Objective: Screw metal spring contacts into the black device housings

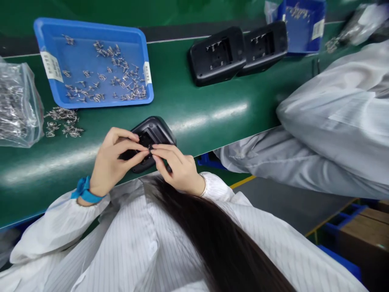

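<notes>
A black plastic housing (158, 126) with a recessed compartment lies on the green bench near its front edge, partly covered by my fingers. My left hand (117, 156), with a blue band at the wrist, reaches over it from the left, thumb and fingertips pinched at the compartment. From the right, my right hand (179, 168) brings its thumb and fingertips to the same spot. Between the two hands a bit of a small metal spring contact (150, 149) shows; the fingertips hide most of it.
A blue tray (91, 30) holds scattered metal springs. Left of it are a clear bag of springs (18, 105) and a loose spring pile (65, 119). Two black housings (217, 56) overlap at the back. Another blue tray (300, 36) and a co-worker's pale sleeve (334, 113) are right.
</notes>
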A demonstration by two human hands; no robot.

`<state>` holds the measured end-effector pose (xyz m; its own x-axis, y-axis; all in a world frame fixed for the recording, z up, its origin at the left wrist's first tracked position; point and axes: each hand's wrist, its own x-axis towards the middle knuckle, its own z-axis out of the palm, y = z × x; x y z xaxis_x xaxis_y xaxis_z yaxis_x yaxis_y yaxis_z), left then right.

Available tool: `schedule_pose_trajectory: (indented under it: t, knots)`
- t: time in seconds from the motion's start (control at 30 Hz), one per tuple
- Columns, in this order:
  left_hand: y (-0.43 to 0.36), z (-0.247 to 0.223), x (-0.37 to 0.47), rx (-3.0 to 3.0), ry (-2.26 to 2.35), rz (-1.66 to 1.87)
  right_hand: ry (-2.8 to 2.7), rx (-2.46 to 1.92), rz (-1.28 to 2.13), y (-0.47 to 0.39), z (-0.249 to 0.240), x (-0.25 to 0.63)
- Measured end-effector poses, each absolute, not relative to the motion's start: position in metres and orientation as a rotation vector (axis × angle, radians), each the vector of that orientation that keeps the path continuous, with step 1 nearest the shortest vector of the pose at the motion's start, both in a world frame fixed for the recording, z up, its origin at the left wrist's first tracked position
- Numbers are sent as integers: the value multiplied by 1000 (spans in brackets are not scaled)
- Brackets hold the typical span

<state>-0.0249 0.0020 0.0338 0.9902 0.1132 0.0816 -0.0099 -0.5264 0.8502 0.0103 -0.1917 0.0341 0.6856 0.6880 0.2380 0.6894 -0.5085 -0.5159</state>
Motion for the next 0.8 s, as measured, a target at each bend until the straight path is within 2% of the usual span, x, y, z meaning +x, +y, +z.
schedule_pose_trajectory:
  t: [0.13,0.37,0.8]
  knots:
    - [0,21,-12,2365,-42,282,-1157,-2372,18,-192,28,6]
    - [3,19,-2,2295,99,258,-1189,-2346,-26,-187,30,13]
    - [16,2,1,2309,-62,222,-1193,-2344,116,-187,24,13]
